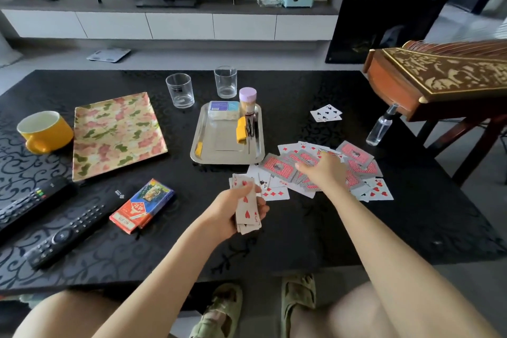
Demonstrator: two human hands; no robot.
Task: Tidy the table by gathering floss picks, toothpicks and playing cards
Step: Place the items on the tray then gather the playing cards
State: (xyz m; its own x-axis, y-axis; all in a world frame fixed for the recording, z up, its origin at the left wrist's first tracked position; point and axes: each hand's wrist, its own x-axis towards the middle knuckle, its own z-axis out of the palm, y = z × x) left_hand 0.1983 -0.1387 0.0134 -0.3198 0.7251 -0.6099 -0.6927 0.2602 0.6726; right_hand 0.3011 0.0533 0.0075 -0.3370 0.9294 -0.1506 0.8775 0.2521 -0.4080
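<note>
- Left hand [229,207]: grasps a squared stack of cards [248,212], thumb across the top, a red heart card uppermost.
- Right hand [323,170]: unclenched, fingers stretched flat on the loose spread of cards [277,167]; no card visibly pinched.
- Loose spread: under and around the right hand, just beyond and to the right of the held stack; cards overlap, some face up, some red backs up.
- Stray cards [326,112]: a few clubs, well beyond the right hand, apart from the spread.
- Step in hand, as judged: rake the spread into one heap toward the left hand, lift it by an edge off the black table [301,233], then square it onto the stack; the faces need turning one way.
- Card box [142,204]: near, to the left of the left hand.
- Steel tray [196,145]: beyond both hands; bears a toothpick jar [247,103] and a blue-topped box [222,110], likely floss picks.
</note>
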